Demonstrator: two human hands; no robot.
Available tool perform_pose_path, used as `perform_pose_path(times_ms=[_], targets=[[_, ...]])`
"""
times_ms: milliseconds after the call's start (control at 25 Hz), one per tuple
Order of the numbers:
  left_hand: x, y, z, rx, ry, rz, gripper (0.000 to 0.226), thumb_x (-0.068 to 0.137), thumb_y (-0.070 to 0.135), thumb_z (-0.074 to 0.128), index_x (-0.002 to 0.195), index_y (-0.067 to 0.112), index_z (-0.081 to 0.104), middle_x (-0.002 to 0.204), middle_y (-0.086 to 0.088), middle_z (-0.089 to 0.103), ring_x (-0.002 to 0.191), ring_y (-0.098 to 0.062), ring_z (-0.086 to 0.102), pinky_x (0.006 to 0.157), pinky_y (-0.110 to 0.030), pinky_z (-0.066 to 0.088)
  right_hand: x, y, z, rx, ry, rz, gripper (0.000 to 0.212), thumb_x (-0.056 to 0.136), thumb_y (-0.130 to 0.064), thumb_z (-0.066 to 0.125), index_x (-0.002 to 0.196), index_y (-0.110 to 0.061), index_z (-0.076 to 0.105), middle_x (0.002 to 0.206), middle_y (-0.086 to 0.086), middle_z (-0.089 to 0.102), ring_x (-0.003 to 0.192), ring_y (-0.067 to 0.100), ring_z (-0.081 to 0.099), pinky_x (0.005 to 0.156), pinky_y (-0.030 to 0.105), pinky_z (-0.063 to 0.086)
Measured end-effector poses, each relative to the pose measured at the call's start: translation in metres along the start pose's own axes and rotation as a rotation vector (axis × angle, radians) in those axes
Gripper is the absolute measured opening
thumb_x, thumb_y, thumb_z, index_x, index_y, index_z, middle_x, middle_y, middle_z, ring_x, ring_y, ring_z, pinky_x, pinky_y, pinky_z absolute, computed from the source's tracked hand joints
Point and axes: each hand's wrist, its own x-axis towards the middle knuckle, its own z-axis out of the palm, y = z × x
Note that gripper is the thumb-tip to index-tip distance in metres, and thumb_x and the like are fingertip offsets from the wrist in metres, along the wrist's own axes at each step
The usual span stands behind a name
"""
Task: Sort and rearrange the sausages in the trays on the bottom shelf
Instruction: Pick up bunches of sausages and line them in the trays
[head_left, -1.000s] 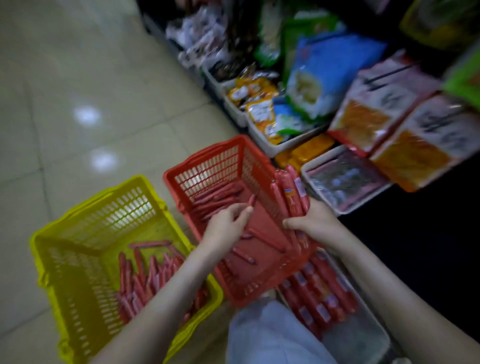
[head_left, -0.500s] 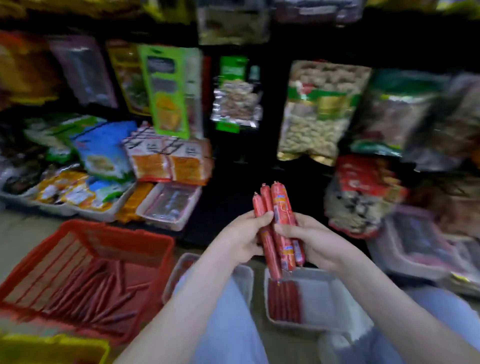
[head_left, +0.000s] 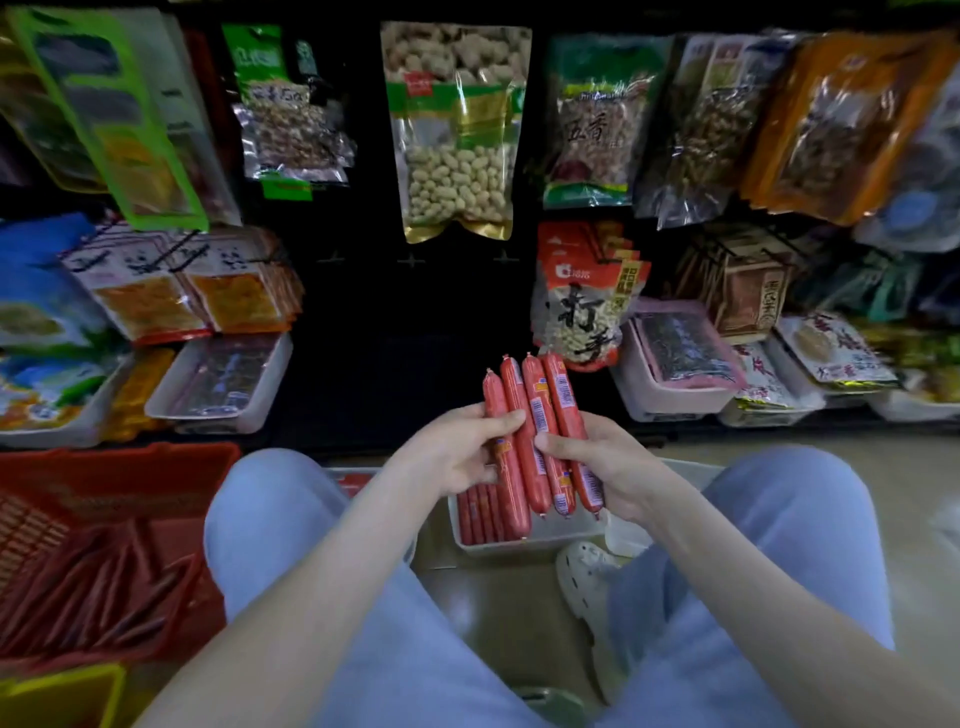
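Above the tray (head_left: 543, 544) — left hand (head_left: 457, 460), right hand (head_left: 610, 467) clasp four sausages (head_left: 535, 415)

Dark snack shelving (head_left: 384, 343), beige floor (head_left: 914, 467)

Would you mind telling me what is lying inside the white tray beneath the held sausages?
Several red sausages lie side by side at the white tray's left end; the held sausages and right hand cover the rest.

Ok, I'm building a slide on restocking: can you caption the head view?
Left hand and right hand hold a bunch of red sausages above a white tray holding a row of more.
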Motion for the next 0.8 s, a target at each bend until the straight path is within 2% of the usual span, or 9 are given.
perform_pose_path(times_ms=[200,360,400,600,800], targets=[[-0.005,0.0,-0.01,-0.005,0.082,0.022,0.021,0.091,0.009,0.062,0.111,0.01,0.066,0.1,-0.007,0.072,0.089,-0.02,0.07,0.065,-0.035,0.057,0.018,0.006,0.007,-0.077,-0.013,0.021,0.04,0.082,0.001,0.066,0.121,-0.002,0.056,0.111,0.019,0.068,0.101,0.032,0.067,0.091,0.047,0.052],[0.004,-0.002,-0.023,-0.009,0.17,0.004,0.026,0.09,0.008,0.063,0.116,0.008,0.064,0.109,-0.011,0.07,0.099,-0.025,0.067,0.082,-0.043,0.055,0.041,0.016,0.009,-0.039,-0.047,0.071,0.039,0.082,0.001,0.067,0.12,-0.004,0.058,0.11,0.017,0.069,0.1,0.032,0.067,0.089,0.046,0.053],[0.009,-0.004,-0.027,-0.015,0.194,-0.01,0.027,0.09,0.009,0.063,0.117,0.007,0.064,0.11,-0.011,0.07,0.1,-0.025,0.067,0.083,-0.042,0.055,0.049,0.02,0.009,-0.023,-0.053,0.09,0.038,0.082,0.002,0.067,0.119,-0.005,0.059,0.109,0.016,0.069,0.099,0.031,0.068,0.087,0.044,0.054],[0.058,-0.019,-0.053,-0.074,0.332,-0.072,0.026,0.089,0.008,0.064,0.115,0.008,0.062,0.103,-0.011,0.07,0.089,-0.021,0.069,0.065,-0.033,0.055,0.104,0.052,0.002,0.067,-0.024,0.266,0.034,0.082,0.0,0.067,0.116,-0.006,0.061,0.106,0.016,0.07,0.095,0.03,0.068,0.08,0.041,0.056],[0.12,-0.053,-0.086,-0.114,0.429,-0.226,0.025,0.091,0.012,0.063,0.115,0.009,0.058,0.091,-0.007,0.069,0.078,-0.017,0.066,0.061,-0.03,0.051,0.164,0.104,-0.03,0.052,0.103,0.486,0.026,0.083,0.001,0.065,0.108,-0.006,0.063,0.09,0.011,0.072,0.079,0.025,0.07,0.067,0.035,0.055]])
